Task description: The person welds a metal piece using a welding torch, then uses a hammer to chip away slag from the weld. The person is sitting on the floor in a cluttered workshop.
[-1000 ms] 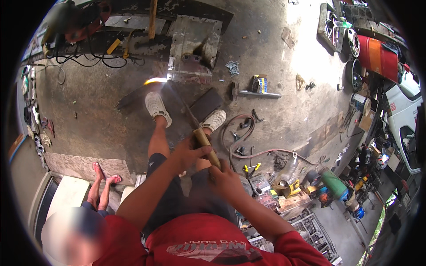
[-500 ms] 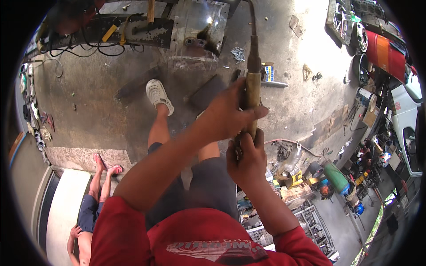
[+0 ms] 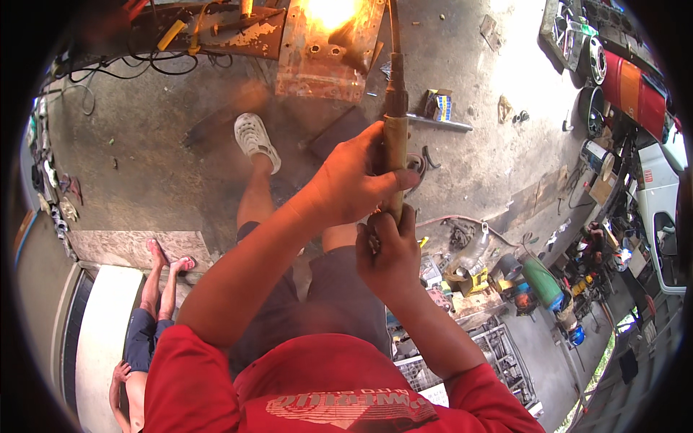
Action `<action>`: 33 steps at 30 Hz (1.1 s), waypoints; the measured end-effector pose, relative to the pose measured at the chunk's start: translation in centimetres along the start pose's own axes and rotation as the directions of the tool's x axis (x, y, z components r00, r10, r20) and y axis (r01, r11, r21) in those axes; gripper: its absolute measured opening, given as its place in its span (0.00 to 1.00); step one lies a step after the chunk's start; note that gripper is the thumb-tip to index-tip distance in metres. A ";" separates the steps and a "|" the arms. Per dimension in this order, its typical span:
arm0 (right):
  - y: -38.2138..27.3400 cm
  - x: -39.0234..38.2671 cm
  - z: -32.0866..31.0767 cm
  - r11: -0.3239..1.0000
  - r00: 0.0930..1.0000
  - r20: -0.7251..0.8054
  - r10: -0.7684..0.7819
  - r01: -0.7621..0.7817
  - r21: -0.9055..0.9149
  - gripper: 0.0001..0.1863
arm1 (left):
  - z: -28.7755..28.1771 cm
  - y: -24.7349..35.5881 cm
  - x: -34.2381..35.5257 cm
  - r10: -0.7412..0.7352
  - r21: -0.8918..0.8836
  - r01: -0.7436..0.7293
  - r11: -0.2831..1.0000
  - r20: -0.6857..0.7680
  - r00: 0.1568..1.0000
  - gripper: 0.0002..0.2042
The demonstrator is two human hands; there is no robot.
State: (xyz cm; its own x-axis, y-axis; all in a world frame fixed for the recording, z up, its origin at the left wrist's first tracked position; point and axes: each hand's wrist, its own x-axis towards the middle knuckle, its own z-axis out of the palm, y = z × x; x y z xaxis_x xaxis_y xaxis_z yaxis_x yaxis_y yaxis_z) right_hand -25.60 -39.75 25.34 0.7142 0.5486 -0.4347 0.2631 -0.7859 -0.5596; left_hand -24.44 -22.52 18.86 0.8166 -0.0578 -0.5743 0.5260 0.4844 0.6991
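Observation:
My left hand is wrapped round the tan handle of a gas torch, its thumb across the front. Just below, my right hand closes its fingers on the handle's lower end, where small metal parts show between them. From the handle the dark torch neck runs up past the top edge of the picture, so the tip is out of sight. A bright orange flame glows over a bare, scratched metal plate with holes in it. Beside the plate lies a worn metal beam.
Cables hang under the beam. A small blue-and-yellow box and a metal bar lie on the floor. A green cylinder and loose parts crowd the right. At lower left, another person reclines on a pale surface.
A large orange flame has flared up over the plate, lighting it and my arms orange. The view has shifted, showing both hands and the torch slightly farther left; my grip is the same.

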 end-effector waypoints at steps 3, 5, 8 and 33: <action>-0.6 0.4 -0.2 1.000 1.000 0.007 -0.006 0.007 -0.013 0.09 | -0.7 -0.8 0.5 0.027 -0.136 -0.022 0.991 0.038 0.999 0.30; -1.1 0.7 -0.4 1.000 1.000 0.023 0.004 -0.004 -0.026 0.10 | -1.0 -0.8 0.6 0.031 -0.196 -0.018 0.980 0.066 0.997 0.30; -1.6 0.9 -0.7 0.999 0.998 0.061 0.035 -0.032 -0.043 0.10 | -1.3 -1.0 0.7 0.006 -0.228 0.011 0.974 0.074 0.997 0.30; -0.4 1.2 0.6 0.998 0.995 0.085 0.060 -0.058 -0.026 0.10 | -1.9 -0.8 0.5 -0.093 -0.054 0.092 0.994 -0.018 0.996 0.40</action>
State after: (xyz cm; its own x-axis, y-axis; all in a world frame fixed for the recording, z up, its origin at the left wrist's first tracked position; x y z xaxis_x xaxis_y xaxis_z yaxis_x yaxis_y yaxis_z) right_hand -25.25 -38.61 24.60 0.6709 0.5229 -0.5258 0.2380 -0.8234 -0.5151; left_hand -24.93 -21.30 17.21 0.7599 -0.0867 -0.6442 0.5849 0.5236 0.6195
